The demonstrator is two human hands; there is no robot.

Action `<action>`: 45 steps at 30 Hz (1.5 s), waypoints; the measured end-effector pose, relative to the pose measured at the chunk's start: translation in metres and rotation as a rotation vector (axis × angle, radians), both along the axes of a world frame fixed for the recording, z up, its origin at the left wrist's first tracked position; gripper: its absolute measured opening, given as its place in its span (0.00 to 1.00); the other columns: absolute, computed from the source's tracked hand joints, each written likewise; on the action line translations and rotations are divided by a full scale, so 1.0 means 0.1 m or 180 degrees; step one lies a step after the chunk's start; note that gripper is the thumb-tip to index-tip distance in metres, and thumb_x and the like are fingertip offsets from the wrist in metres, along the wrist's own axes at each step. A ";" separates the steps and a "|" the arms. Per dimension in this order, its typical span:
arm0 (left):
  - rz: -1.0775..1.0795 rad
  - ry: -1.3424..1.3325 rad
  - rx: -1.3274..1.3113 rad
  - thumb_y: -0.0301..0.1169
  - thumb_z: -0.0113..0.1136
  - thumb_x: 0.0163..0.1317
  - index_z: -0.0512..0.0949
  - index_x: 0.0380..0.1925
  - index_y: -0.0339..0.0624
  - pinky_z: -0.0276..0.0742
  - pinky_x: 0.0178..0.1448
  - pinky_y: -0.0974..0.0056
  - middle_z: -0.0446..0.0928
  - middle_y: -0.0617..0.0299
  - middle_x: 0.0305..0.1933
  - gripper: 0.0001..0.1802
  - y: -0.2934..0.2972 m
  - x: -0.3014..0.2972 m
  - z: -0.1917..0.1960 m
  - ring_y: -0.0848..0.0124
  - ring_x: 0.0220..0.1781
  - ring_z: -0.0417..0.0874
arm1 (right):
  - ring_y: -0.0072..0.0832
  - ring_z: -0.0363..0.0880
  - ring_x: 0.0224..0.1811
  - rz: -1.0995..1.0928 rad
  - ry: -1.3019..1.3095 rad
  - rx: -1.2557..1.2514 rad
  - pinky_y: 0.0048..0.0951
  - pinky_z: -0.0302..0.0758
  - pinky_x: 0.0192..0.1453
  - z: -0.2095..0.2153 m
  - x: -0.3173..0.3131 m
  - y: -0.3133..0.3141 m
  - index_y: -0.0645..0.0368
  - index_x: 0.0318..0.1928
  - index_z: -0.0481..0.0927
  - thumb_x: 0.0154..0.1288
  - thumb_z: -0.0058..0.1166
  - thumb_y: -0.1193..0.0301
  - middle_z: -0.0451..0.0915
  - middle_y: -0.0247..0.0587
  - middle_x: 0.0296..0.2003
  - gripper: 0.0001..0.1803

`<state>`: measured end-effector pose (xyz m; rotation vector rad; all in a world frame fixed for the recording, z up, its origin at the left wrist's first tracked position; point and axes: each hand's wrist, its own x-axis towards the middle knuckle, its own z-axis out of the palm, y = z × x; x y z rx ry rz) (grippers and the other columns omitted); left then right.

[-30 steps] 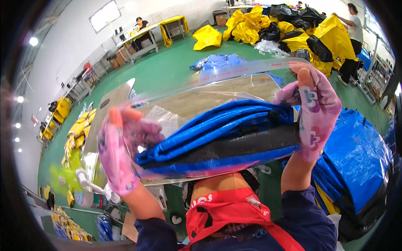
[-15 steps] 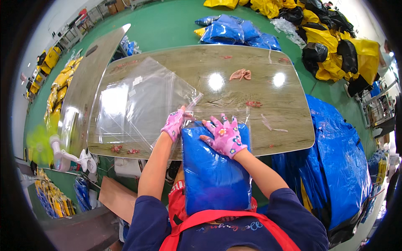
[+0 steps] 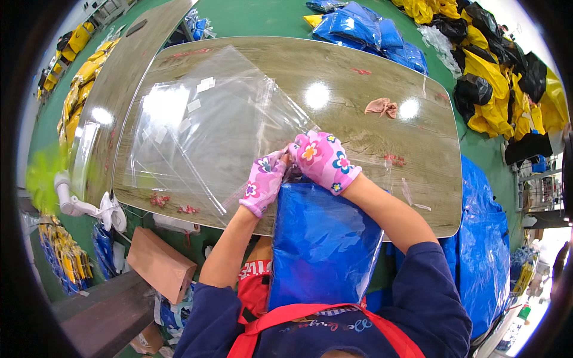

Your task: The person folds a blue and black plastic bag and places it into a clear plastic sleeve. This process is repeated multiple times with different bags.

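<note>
A clear plastic bag (image 3: pixel 377 235) with a folded blue sheet-like item (image 3: pixel 325 238) in it hangs over the table's near edge toward my lap. Pink flowered fingerless gloves cover both hands. My left hand (image 3: pixel 266 181) is closed on the bag's upper left corner. Right beside it, my right hand (image 3: pixel 325 161) is closed on the same gathered edge, its fingertips mostly hidden. Flat clear bags (image 3: pixel 224 119) lie overlapping just left of and beyond my hands, with small white labels (image 3: pixel 205 84) on them.
A wood-patterned table (image 3: pixel 352 77) carries a crumpled brown cloth (image 3: pixel 382 107) and a clear plastic strip (image 3: pixel 412 194). Blue packages (image 3: pixel 358 30) lie on the floor beyond it. Large blue bundles (image 3: pixel 480 250) stand at right, a green fan (image 3: pixel 48 179) and cardboard box (image 3: pixel 160 262) at left.
My right hand has gone from lying spread on the blue package to gripping the bag's edge beside my left hand. The view has shifted slightly.
</note>
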<state>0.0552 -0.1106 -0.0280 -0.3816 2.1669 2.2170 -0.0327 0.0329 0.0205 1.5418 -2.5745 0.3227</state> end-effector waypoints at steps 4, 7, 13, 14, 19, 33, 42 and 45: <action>-0.0207 0.0026 0.0065 0.34 0.50 0.73 0.78 0.49 0.32 0.75 0.48 0.70 0.82 0.62 0.42 0.16 -0.06 -0.01 -0.11 0.77 0.43 0.79 | 0.40 0.81 0.34 0.0359 -0.0023 0.0240 0.39 0.78 0.34 0.11 -0.15 0.02 0.53 0.35 0.79 0.62 0.51 0.64 0.78 0.40 0.30 0.08; -0.0147 -0.0122 0.0356 0.34 0.50 0.73 0.78 0.46 0.33 0.77 0.46 0.69 0.83 0.59 0.40 0.15 -0.01 -0.03 0.13 0.74 0.40 0.81 | 0.41 0.82 0.33 0.0104 0.0040 0.0173 0.41 0.78 0.32 0.14 -0.24 0.04 0.52 0.30 0.75 0.59 0.52 0.64 0.78 0.40 0.27 0.06; 0.0591 -0.0327 0.1270 0.44 0.49 0.72 0.75 0.46 0.36 0.81 0.43 0.65 0.83 0.50 0.40 0.20 0.03 0.05 0.30 0.65 0.38 0.85 | 0.27 0.76 0.25 -0.3200 0.0555 -0.3006 0.32 0.73 0.27 0.42 -1.85 2.40 0.54 0.33 0.77 0.62 0.51 0.66 0.78 0.36 0.28 0.07; 0.0623 -0.0395 0.1311 0.44 0.50 0.72 0.74 0.47 0.36 0.81 0.43 0.64 0.83 0.50 0.39 0.20 0.04 0.03 0.30 0.64 0.38 0.85 | 0.26 0.76 0.26 -0.3045 0.0384 -0.4476 0.30 0.72 0.28 0.53 -1.77 2.77 0.54 0.34 0.78 0.63 0.52 0.65 0.79 0.36 0.29 0.08; 0.0720 -0.0449 0.1369 0.43 0.50 0.72 0.74 0.47 0.36 0.82 0.41 0.62 0.83 0.49 0.38 0.19 0.06 0.02 0.45 0.61 0.38 0.85 | 0.17 0.72 0.26 -0.2081 -0.3908 -0.1209 0.22 0.66 0.23 -0.09 -0.50 2.37 0.56 0.56 0.76 0.69 0.52 0.61 0.82 0.31 0.39 0.19; -0.0279 0.1082 0.1468 0.26 0.50 0.69 0.75 0.33 0.40 0.80 0.55 0.53 0.79 0.43 0.44 0.06 -0.30 0.42 0.84 0.57 0.47 0.81 | 0.29 0.78 0.54 -0.1423 -0.4476 -0.3765 0.26 0.80 0.54 0.82 0.72 1.92 0.62 0.52 0.79 0.71 0.52 0.68 0.79 0.43 0.54 0.14; -0.1818 0.1763 -0.2987 0.13 0.52 0.52 0.77 0.29 0.41 0.75 0.45 0.63 0.78 0.64 0.28 0.10 -0.58 0.83 1.26 0.70 0.28 0.74 | 0.37 0.79 0.54 0.0286 -0.1853 -0.2786 0.34 0.77 0.56 0.35 1.03 2.45 0.45 0.57 0.72 0.63 0.49 0.89 0.75 0.51 0.59 0.28; -0.1072 0.1647 -0.3811 0.16 0.52 0.55 0.80 0.31 0.43 0.71 0.38 0.58 0.78 0.66 0.28 0.11 -0.80 0.76 1.43 0.64 0.32 0.78 | 0.39 0.81 0.52 0.0252 -0.1604 -0.2819 0.34 0.78 0.53 0.35 1.07 2.46 0.50 0.55 0.73 0.63 0.51 0.87 0.76 0.52 0.57 0.23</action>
